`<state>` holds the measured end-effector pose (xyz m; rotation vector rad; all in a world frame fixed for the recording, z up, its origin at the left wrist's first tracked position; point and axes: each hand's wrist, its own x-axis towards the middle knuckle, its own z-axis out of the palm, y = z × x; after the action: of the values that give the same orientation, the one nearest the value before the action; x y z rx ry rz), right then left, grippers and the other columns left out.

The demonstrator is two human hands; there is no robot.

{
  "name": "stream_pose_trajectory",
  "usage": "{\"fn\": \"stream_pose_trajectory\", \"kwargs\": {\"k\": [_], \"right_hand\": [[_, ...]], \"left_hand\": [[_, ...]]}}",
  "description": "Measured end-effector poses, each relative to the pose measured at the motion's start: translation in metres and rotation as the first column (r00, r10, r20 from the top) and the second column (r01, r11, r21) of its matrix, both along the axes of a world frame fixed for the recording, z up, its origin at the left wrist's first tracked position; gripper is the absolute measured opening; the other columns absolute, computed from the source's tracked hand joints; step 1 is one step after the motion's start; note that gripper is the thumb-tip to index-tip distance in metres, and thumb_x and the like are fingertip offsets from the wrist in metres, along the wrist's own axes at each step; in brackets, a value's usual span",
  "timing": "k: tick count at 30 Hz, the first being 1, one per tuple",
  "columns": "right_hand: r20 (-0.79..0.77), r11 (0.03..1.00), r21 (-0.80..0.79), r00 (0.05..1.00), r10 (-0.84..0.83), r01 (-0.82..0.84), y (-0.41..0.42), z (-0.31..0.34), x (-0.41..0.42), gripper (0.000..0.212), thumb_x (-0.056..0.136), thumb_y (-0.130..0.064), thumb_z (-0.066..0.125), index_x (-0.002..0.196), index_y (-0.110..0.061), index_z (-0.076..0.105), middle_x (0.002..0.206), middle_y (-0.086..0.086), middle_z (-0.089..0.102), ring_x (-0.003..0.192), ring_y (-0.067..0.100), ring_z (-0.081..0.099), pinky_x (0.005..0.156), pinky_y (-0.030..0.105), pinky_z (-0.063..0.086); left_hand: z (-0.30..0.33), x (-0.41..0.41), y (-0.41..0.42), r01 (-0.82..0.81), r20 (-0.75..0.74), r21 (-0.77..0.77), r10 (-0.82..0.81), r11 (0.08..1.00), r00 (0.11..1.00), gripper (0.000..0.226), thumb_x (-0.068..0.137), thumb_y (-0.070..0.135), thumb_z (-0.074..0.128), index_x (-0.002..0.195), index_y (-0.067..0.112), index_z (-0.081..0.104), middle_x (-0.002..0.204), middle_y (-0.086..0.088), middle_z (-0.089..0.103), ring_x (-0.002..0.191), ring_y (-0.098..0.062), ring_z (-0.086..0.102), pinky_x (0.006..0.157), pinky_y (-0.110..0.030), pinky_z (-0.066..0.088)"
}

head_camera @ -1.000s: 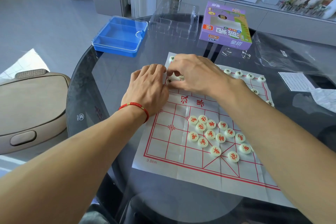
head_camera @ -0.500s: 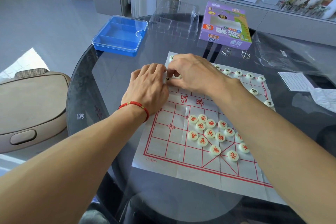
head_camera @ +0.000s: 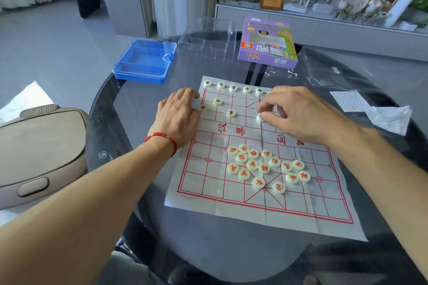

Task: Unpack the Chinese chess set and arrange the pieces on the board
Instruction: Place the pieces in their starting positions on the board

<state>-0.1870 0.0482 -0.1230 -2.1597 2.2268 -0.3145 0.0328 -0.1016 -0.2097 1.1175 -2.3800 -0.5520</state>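
Note:
The paper board (head_camera: 208, 192) with red lines lies on the round glass table (head_camera: 129, 122). Black-lettered pieces (head_camera: 233, 87) line its far edge, and two more (head_camera: 217, 101) (head_camera: 231, 112) stand further in. A heap of red-lettered pieces (head_camera: 264, 166) sits in the near half. My left hand (head_camera: 178, 118) rests on the board's left edge, fingers loosely bent, beside a black piece (head_camera: 203, 107). My right hand (head_camera: 301, 115) hovers over the board's far middle, and its fingertips pinch another black piece (head_camera: 259, 118) on a line. That hand hides the row's right end.
A blue plastic case (head_camera: 144, 61), a clear tray (head_camera: 208, 39) and the purple game box (head_camera: 267, 45) stand behind the board. Two metal rings (head_camera: 269, 73), a clear bag (head_camera: 335, 69), a paper slip (head_camera: 349, 100) and a tissue (head_camera: 391, 120) lie right. A beige seat (head_camera: 39, 150) is left.
My right hand has moved right, from the board's far left corner to its far middle, with a piece at its fingertips. My left hand stays at the left edge; pieces there are uncovered.

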Motion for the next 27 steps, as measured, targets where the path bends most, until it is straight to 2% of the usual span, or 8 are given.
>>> {"fn": "stream_pose_trajectory", "kwargs": {"k": [4,7,10,14,17,21,23,27], "right_hand": [[0.102,0.985,-0.007,0.980,-0.169,0.171,0.076,0.002,-0.016,0.006,0.095,-0.031,0.067,0.096,-0.034,0.072,0.088,-0.023,0.060,0.078,-0.001,0.057,0.068,0.023,0.045],[0.224,0.950,-0.038,0.929,-0.293,0.309,0.113,-0.011,-0.021,0.008,0.096,-0.029,0.067,0.096,-0.032,0.075,0.092,-0.021,0.064,0.082,0.000,0.060,0.068,0.017,0.043],[0.240,0.933,0.009,0.905,-0.351,0.359,0.132,-0.026,-0.025,0.012,0.097,-0.027,0.065,0.105,-0.028,0.074,0.099,-0.019,0.063,0.088,0.001,0.060,0.074,0.022,0.050],[0.257,0.926,0.014,0.894,-0.367,0.377,0.150,-0.032,-0.035,0.015,0.098,-0.025,0.064,0.109,-0.025,0.073,0.102,-0.015,0.063,0.093,0.001,0.060,0.077,0.024,0.049],[0.256,0.928,0.054,0.893,-0.370,0.369,0.157,-0.032,-0.036,0.014,0.099,-0.028,0.062,0.109,-0.030,0.071,0.107,-0.016,0.062,0.098,0.001,0.058,0.077,0.022,0.045],[0.262,0.932,0.120,0.895,-0.362,0.342,0.157,-0.031,-0.034,0.024,0.101,-0.031,0.059,0.123,-0.030,0.068,0.123,-0.018,0.059,0.111,0.006,0.056,0.089,0.029,0.052],[0.266,0.931,0.150,0.894,-0.361,0.332,0.156,-0.032,-0.032,0.030,0.102,-0.032,0.058,0.131,-0.030,0.064,0.134,-0.018,0.054,0.121,0.007,0.051,0.094,0.030,0.051],[0.242,0.926,0.196,0.899,-0.365,0.323,0.155,-0.036,-0.034,0.033,0.101,-0.031,0.059,0.134,-0.030,0.061,0.140,-0.017,0.051,0.126,0.007,0.049,0.099,0.028,0.046]], "left_hand": [[0.008,0.003,0.005,-0.045,-0.074,0.098,0.052,0.994,0.996,0.037,0.093,0.009,0.044,0.127,0.019,0.054,0.139,-0.005,0.054,0.126,-0.027,0.050,0.109,-0.043,0.037],[0.018,0.004,0.015,-0.091,-0.091,0.194,0.110,0.977,0.990,0.038,0.095,0.008,0.047,0.130,0.021,0.054,0.142,-0.005,0.052,0.127,-0.027,0.051,0.105,-0.041,0.041],[0.026,0.011,0.024,-0.133,-0.135,0.285,0.177,0.949,0.975,0.039,0.095,0.010,0.053,0.132,0.022,0.054,0.143,-0.007,0.052,0.126,-0.025,0.052,0.105,-0.039,0.041],[0.031,0.019,0.049,-0.153,-0.126,0.382,0.215,0.911,0.968,0.040,0.099,0.014,0.051,0.136,0.028,0.050,0.149,-0.004,0.047,0.104,-0.017,0.055,0.076,-0.023,0.048],[0.033,0.023,0.065,-0.186,-0.028,0.264,0.200,0.947,0.979,0.037,0.101,0.014,0.048,0.134,0.029,0.053,0.148,-0.005,0.046,0.094,-0.018,0.058,0.063,-0.021,0.050],[0.041,0.023,0.079,-0.163,0.089,0.149,0.151,0.975,0.985,0.035,0.101,0.012,0.049,0.127,0.030,0.063,0.150,-0.001,0.047,0.108,-0.029,0.063,0.060,-0.016,0.047],[0.042,0.023,0.084,-0.123,0.149,0.123,0.105,0.985,0.983,0.035,0.101,0.013,0.049,0.127,0.031,0.065,0.149,0.000,0.049,0.111,-0.030,0.064,0.063,-0.017,0.050],[0.043,0.027,0.086,-0.086,0.234,0.095,0.062,0.992,0.970,0.037,0.099,0.014,0.051,0.130,0.027,0.065,0.146,0.001,0.054,0.109,-0.030,0.066,0.081,-0.036,0.062]]}}
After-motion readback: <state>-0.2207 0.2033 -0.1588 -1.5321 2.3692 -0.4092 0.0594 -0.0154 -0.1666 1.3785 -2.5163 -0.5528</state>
